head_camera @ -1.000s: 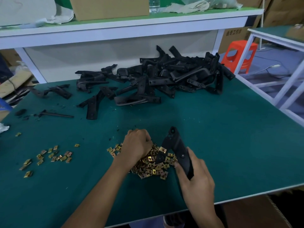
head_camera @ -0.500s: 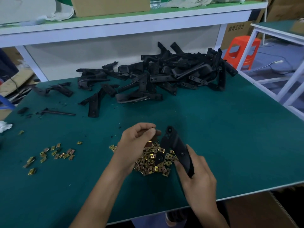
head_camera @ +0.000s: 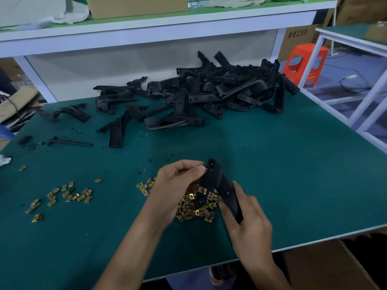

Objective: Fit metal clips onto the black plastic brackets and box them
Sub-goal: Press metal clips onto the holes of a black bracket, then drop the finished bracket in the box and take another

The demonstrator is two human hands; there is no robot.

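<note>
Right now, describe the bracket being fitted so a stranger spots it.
On the green table, find the gold clip pile near the front edge. The bracket is held tilted above it, right hand at its lower end, left hand pinching a clip at its top. All other brackets lie loose, unheld.

Only a sliver of the metal clip [head_camera: 206, 169] shows between thumb and forefinger of the left hand [head_camera: 178, 185]; whether it sits on the bracket [head_camera: 222, 185] cannot be told. The bracket's lower end vanishes inside the grip of the right hand [head_camera: 249, 222]. The left hand covers part of the clip pile [head_camera: 194, 208]. The top edge crops the cardboard box [head_camera: 134, 6] and bottle [head_camera: 194, 1].
</note>
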